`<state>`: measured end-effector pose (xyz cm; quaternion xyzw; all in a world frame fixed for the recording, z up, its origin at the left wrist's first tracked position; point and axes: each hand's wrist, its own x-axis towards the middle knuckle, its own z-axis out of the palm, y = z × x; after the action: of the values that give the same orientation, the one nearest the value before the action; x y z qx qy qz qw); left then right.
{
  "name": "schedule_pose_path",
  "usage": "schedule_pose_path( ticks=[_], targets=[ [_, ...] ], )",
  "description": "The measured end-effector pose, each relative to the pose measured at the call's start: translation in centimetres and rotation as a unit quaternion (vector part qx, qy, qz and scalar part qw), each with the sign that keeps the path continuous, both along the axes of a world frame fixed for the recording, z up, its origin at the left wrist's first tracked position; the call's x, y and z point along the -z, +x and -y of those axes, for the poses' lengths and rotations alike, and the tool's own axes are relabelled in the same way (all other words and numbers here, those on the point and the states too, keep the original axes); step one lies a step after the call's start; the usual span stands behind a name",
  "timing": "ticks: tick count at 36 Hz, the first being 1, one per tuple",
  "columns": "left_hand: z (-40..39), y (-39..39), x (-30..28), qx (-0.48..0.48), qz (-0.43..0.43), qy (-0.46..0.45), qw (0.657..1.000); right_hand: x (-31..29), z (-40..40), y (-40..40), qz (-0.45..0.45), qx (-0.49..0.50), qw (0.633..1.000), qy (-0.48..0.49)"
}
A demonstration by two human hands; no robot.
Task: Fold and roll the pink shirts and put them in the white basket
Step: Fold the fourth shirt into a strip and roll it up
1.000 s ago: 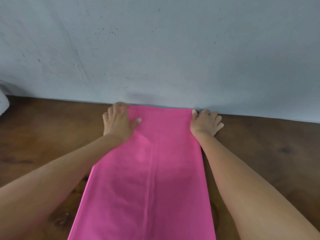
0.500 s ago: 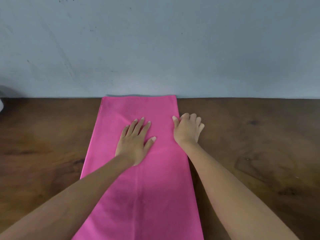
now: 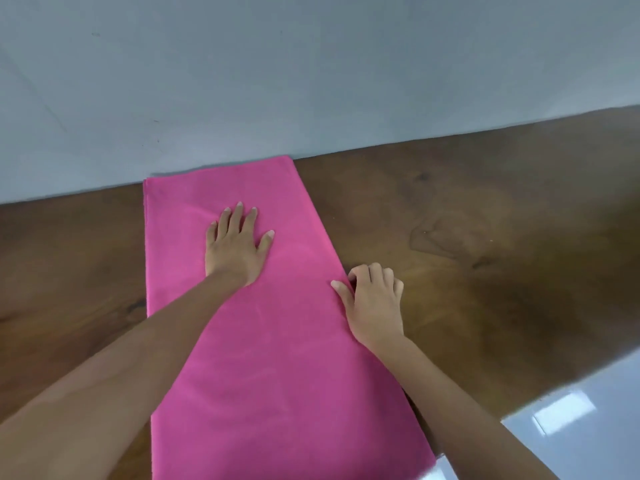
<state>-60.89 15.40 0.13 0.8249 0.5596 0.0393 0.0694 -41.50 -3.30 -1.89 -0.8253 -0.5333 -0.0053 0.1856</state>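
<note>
Pressing smooth pink shirt (image 3: 277,341); left hand (image 3: 235,247)

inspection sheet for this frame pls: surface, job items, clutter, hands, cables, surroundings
Surface: dark wooden table, set against the wall; a darker stain shows on its right part.
Job's things: one pink shirt, folded into a long flat strip, far end at the wall, near end running out of view at the bottom. Not yet rolled. White basket: nothing seen.
Clutter: nothing seen.
Hands: left hand flat on the shirt, fingers straight and spread. Right hand at the shirt's right edge, fingers curled, thumb on the fabric; whether it pinches the edge cannot be told.
Cables: nothing seen.
Surroundings: pale grey wall behind the table; glossy light floor at lower right.
</note>
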Motion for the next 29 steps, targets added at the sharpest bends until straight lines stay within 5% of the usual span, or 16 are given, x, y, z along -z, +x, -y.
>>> schedule_pose_path(
  ticks=[25, 29],
  targets=[
    [-0.7, 0.6, -0.9, 0.035, -0.029, 0.008, 0.999, -0.5, 19.9, -2.1, 0.004, 0.115, 0.993, 0.004],
    [-1.7, 1.5, -1.8, 0.116, 0.001, 0.021, 0.993, -0.9, 20.7, -2.8, -0.015, 0.122, 0.992, -0.015]
  ],
)
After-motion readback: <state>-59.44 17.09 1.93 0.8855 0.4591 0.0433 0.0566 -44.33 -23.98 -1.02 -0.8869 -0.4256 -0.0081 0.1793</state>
